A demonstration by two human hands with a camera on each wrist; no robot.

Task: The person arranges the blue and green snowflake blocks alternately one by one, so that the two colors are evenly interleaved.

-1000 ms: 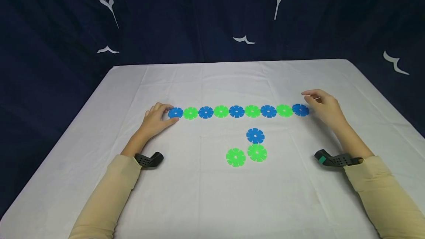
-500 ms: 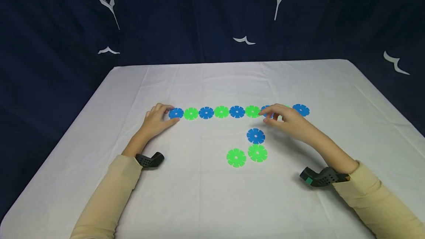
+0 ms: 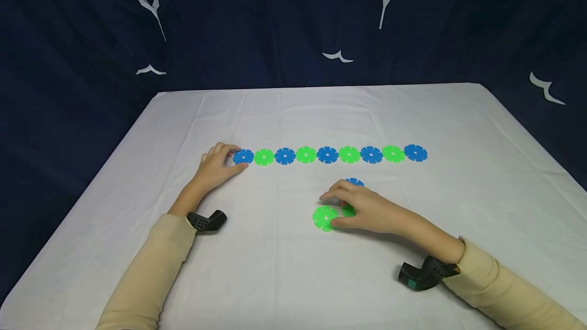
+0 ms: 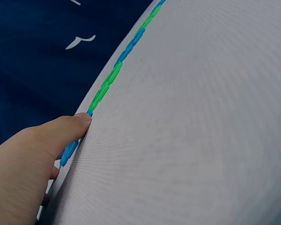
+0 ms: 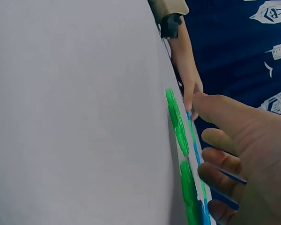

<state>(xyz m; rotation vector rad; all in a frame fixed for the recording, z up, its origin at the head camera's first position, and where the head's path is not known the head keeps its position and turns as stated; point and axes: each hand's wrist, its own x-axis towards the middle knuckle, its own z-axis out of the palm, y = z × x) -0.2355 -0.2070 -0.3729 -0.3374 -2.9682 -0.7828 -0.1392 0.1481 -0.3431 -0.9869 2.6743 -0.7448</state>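
Observation:
Alternating blue and green notched plastic discs, like interlocking snowflake discs, lie in a long row across the white table. My left hand [image 3: 214, 166] holds the leftmost blue disc [image 3: 243, 156] between thumb and index finger at its edges; the left wrist view shows the thumb on its near edge. Nearer me, my right hand [image 3: 367, 208] hovers over the loose discs with thumb and fingers apart. Its thumb overlaps the edge of the left green disc [image 3: 323, 218]. The other green disc [image 3: 348, 211] is mostly hidden under the hand, and a blue disc [image 3: 354, 182] shows partly behind it.
The row ends on the right with a blue disc [image 3: 416, 153]. A white cloth [image 3: 257, 269] covers the table, and a dark blue curtain [image 3: 257, 24] with white prints hangs behind it. Each wrist wears a black camera mount [image 3: 422, 273].
My right hand has moved from the row's right end leftward and toward me, over the loose discs. The left hand stays at the leftmost blue disc.

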